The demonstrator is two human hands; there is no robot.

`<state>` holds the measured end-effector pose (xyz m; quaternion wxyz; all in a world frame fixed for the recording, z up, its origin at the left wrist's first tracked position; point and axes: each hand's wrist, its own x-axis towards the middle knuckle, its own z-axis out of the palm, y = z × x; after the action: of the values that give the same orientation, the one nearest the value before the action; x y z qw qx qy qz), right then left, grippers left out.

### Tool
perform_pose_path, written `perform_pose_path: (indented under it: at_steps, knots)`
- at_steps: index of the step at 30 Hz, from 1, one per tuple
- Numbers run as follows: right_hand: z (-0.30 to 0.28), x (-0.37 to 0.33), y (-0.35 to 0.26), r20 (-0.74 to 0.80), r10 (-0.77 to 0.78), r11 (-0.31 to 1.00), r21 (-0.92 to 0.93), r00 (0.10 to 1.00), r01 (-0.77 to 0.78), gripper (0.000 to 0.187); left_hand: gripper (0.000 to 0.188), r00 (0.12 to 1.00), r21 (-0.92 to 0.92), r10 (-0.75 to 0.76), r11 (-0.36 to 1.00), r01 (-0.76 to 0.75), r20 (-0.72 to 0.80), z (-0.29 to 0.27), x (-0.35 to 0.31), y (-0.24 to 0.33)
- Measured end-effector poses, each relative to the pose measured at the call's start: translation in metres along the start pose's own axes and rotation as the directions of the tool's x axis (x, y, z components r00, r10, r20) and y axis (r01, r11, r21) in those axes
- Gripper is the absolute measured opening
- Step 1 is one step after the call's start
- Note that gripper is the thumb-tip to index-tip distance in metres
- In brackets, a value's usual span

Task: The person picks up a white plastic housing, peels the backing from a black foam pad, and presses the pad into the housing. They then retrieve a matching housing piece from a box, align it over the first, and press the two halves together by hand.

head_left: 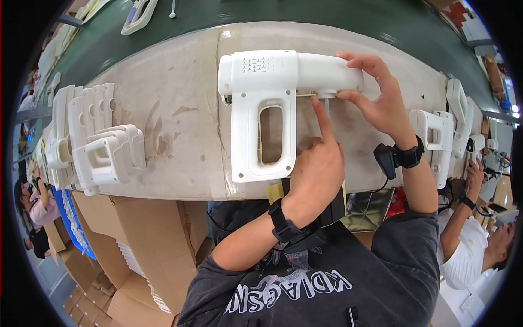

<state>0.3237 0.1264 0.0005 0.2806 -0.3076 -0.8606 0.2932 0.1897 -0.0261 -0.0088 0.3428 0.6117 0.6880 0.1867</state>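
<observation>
A white plastic appliance housing (263, 117), shaped like a pistol with a loop handle and a vented body, lies on the worktable in front of me. My right hand (376, 90) grips the end of its barrel, fingers on the far side and thumb on the near side. My left hand (318, 163) reaches in below the barrel. Its index finger is stretched out and touches a small part in the gap beside the handle; the other fingers are curled and partly hidden. A thin grey rod (327, 106) runs from under the barrel down behind that finger.
Several similar white housings (109, 158) stand stacked at the table's left, with more housings (436, 136) at the right. Beyond the worktable (180, 60) runs a green surface (261, 16) with a white frame on it. Cardboard boxes (147, 229) stand below left. Another person (463, 245) works at right.
</observation>
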Motion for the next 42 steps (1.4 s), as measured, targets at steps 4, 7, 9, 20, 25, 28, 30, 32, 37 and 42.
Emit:
perform_pose_path:
  at_steps: [4, 7, 9, 20, 25, 28, 30, 32, 37, 42]
  knots:
    - [0.001, -0.002, 0.003, 0.01, -0.013, 0.999, -0.048, 1.0, 0.014, 0.051, 0.092, 1.0, -0.037, -0.01, 0.999, 0.011, 0.02, -0.001, 0.0, 0.0]
    - [0.002, -0.001, 0.004, 0.01, -0.028, 0.998, -0.054, 1.0, 0.029, 0.052, 0.091, 1.0, -0.049, -0.017, 0.999, 0.018, 0.022, -0.004, -0.001, 0.002]
    - [0.002, 0.0, 0.004, 0.004, -0.026, 0.999, -0.037, 1.0, 0.027, 0.052, 0.09, 1.0, -0.17, -0.014, 0.985, 0.014, 0.0, -0.01, -0.003, 0.004]
    - [0.001, 0.001, 0.003, -0.004, -0.007, 1.0, -0.001, 1.0, 0.007, 0.051, 0.086, 0.993, -0.093, 0.049, 0.994, -0.059, -0.105, -0.015, -0.003, 0.007]
    - [0.001, 0.001, 0.002, -0.004, 0.002, 1.0, 0.019, 1.0, -0.002, 0.049, 0.089, 0.994, -0.003, 0.07, 0.998, -0.07, -0.079, -0.016, -0.001, 0.004]
    - [0.002, 0.0, 0.003, -0.026, 0.005, 0.999, 0.035, 1.0, -0.004, 0.048, 0.093, 0.999, 0.019, -0.011, 1.0, 0.01, 0.041, -0.018, -0.001, 0.007]
    - [-0.001, 0.003, -0.003, -0.032, 0.013, 0.996, 0.088, 0.999, -0.01, 0.047, 0.092, 0.989, -0.057, 0.113, 0.991, -0.119, -0.095, -0.014, -0.003, 0.001]
    - [-0.003, 0.006, -0.006, -0.037, 0.02, 0.99, 0.141, 0.999, -0.015, 0.046, 0.092, 0.987, -0.143, 0.112, 0.981, -0.128, -0.118, -0.011, -0.002, 0.002]
    - [-0.004, 0.008, -0.004, -0.035, 0.019, 0.988, 0.152, 0.999, -0.013, 0.046, 0.093, 0.993, -0.223, 0.065, 0.971, -0.086, -0.099, -0.011, 0.002, 0.008]
    - [-0.006, 0.011, -0.004, -0.055, 0.001, 0.992, 0.127, 0.998, 0.006, 0.046, 0.057, 0.948, -0.447, -0.075, 0.891, -0.075, -0.308, -0.019, 0.014, 0.008]
